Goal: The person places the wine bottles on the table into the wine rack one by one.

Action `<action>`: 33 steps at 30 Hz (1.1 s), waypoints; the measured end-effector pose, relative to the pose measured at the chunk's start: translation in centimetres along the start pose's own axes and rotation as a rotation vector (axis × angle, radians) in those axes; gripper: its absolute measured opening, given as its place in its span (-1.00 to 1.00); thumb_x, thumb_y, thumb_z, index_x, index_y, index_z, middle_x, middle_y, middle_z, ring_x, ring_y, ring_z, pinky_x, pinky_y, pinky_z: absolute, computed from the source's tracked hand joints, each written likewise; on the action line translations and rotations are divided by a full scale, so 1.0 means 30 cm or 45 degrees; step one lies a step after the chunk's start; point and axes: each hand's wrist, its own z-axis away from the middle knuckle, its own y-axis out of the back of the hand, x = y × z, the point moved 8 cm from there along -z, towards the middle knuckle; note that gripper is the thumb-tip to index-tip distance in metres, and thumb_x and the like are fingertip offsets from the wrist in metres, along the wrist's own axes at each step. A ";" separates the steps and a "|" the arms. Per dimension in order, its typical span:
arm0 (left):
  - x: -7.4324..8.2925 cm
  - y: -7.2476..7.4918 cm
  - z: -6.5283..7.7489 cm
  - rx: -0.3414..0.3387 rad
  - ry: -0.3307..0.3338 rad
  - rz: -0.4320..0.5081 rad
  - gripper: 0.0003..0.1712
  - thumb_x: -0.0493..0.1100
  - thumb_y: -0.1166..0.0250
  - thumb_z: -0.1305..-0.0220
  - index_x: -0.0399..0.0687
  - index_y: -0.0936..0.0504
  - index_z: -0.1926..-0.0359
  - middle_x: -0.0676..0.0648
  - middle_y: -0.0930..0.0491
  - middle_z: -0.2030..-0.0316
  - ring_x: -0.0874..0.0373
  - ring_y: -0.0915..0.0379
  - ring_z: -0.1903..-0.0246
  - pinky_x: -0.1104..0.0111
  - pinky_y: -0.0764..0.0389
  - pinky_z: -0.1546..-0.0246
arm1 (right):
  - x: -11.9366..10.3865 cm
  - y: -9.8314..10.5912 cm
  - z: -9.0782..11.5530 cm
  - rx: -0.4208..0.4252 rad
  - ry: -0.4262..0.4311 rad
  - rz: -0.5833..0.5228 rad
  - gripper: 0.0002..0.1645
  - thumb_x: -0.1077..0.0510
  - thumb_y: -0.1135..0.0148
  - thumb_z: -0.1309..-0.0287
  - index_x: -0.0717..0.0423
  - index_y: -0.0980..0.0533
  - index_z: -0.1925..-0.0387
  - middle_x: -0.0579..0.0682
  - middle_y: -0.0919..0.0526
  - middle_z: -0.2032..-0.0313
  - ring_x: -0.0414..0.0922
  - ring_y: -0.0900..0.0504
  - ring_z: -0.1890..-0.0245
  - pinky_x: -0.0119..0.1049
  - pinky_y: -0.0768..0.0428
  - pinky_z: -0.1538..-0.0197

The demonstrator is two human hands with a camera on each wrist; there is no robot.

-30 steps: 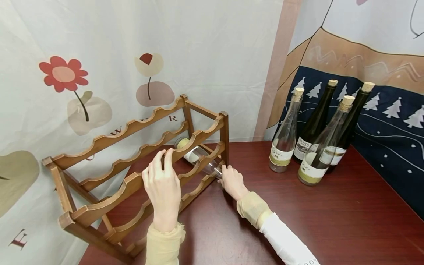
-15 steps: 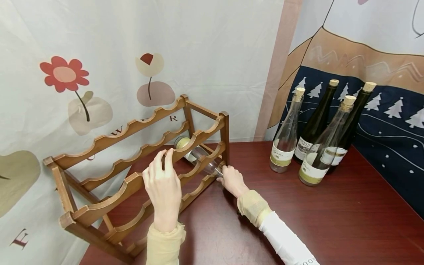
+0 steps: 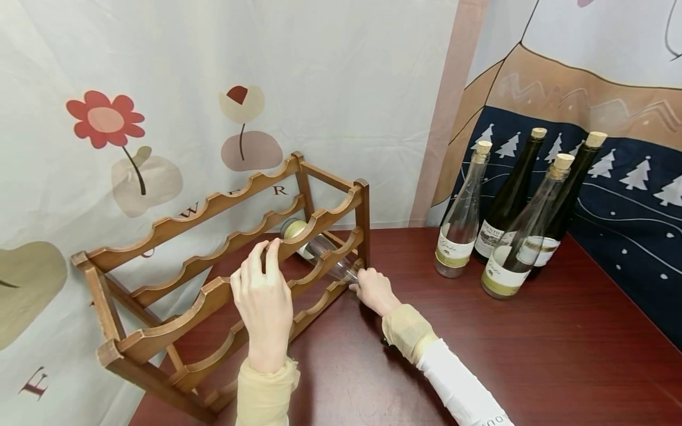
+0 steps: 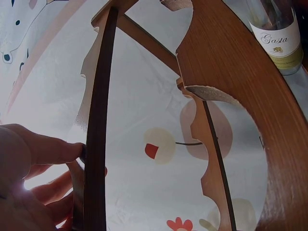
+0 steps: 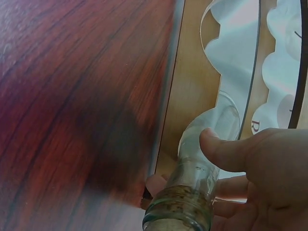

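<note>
A brown wooden wine rack with scalloped rails stands on the table. My left hand holds its upper front rail near the middle; in the left wrist view the thumb and fingers pinch the rail from both sides. Inside the rack's lowest tier, at the far right, a clear glass bottle lies on its side, base toward the wall and neck toward me. My right hand grips that neck, thumb on top and fingers beneath. The right wrist view shows a cork in its mouth. Rack rails partly hide the bottle's body.
Right of the rack, two clear corked bottles and two dark green corked bottles stand upright on the reddish-brown table. A printed pale curtain hangs close behind the rack, with a dark blue tree-patterned part at the right.
</note>
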 end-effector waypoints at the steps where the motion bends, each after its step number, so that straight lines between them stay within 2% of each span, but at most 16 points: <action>1: 0.001 0.000 0.000 0.006 -0.002 0.002 -0.58 -0.48 -0.08 -0.18 -0.14 -0.57 -0.04 -0.21 -0.56 0.03 -0.17 -0.46 0.20 0.09 -0.37 0.17 | 0.000 0.001 0.000 -0.004 0.000 -0.004 -0.66 0.01 -0.33 -0.07 0.23 -0.52 0.48 0.21 -0.63 0.46 0.19 -0.67 0.44 0.00 -0.58 0.45; 6: 0.004 0.000 0.000 0.027 -0.008 0.007 -0.58 -0.48 -0.09 -0.16 -0.14 -0.58 -0.02 -0.20 -0.57 0.04 -0.17 -0.47 0.22 0.09 -0.37 0.19 | 0.003 0.000 -0.003 -0.027 -0.005 -0.021 -0.67 0.02 -0.31 -0.10 0.23 -0.50 0.50 0.24 -0.65 0.46 0.18 -0.68 0.46 -0.01 -0.58 0.47; 11: 0.004 -0.002 0.002 0.017 -0.002 0.003 -0.59 -0.48 -0.09 -0.18 -0.14 -0.58 -0.03 -0.21 -0.57 0.04 -0.17 -0.47 0.21 0.09 -0.37 0.18 | 0.010 0.007 0.007 -0.018 -0.044 -0.009 -0.64 -0.01 -0.33 -0.08 0.23 -0.48 0.41 0.23 -0.66 0.43 0.17 -0.69 0.42 0.00 -0.59 0.43; 18: 0.008 0.004 -0.003 0.050 -0.011 0.011 -0.58 -0.50 -0.09 -0.16 -0.15 -0.58 -0.02 -0.21 -0.57 0.05 -0.17 -0.47 0.22 0.09 -0.38 0.19 | 0.005 0.038 0.032 0.160 -0.052 0.133 -0.45 -0.05 -0.52 0.21 0.24 -0.45 0.35 0.16 -0.63 0.41 0.12 -0.65 0.40 -0.02 -0.60 0.44; 22: 0.007 0.005 -0.002 0.053 -0.012 0.013 -0.57 -0.51 -0.10 -0.15 -0.15 -0.58 -0.01 -0.21 -0.57 0.06 -0.17 -0.48 0.21 0.09 -0.38 0.19 | 0.007 0.045 0.035 0.234 -0.063 0.166 -0.43 -0.03 -0.55 0.26 0.23 -0.42 0.37 0.16 -0.62 0.42 0.10 -0.63 0.41 -0.04 -0.60 0.45; 28: 0.003 0.003 -0.001 0.030 -0.003 0.004 -0.58 -0.49 -0.10 -0.16 -0.15 -0.58 -0.02 -0.21 -0.56 0.04 -0.18 -0.47 0.20 0.08 -0.38 0.17 | 0.003 0.052 0.035 0.278 -0.026 0.143 -0.46 0.00 -0.56 0.29 0.23 -0.43 0.41 0.15 -0.61 0.46 0.09 -0.64 0.46 -0.06 -0.58 0.49; 33: 0.000 -0.001 0.000 0.000 0.006 -0.006 -0.59 -0.47 -0.08 -0.20 -0.14 -0.57 -0.04 -0.21 -0.56 0.03 -0.18 -0.47 0.19 0.08 -0.38 0.16 | 0.007 0.048 0.030 0.244 -0.024 0.104 -0.49 0.01 -0.54 0.25 0.24 -0.44 0.41 0.16 -0.62 0.46 0.11 -0.65 0.43 -0.04 -0.60 0.46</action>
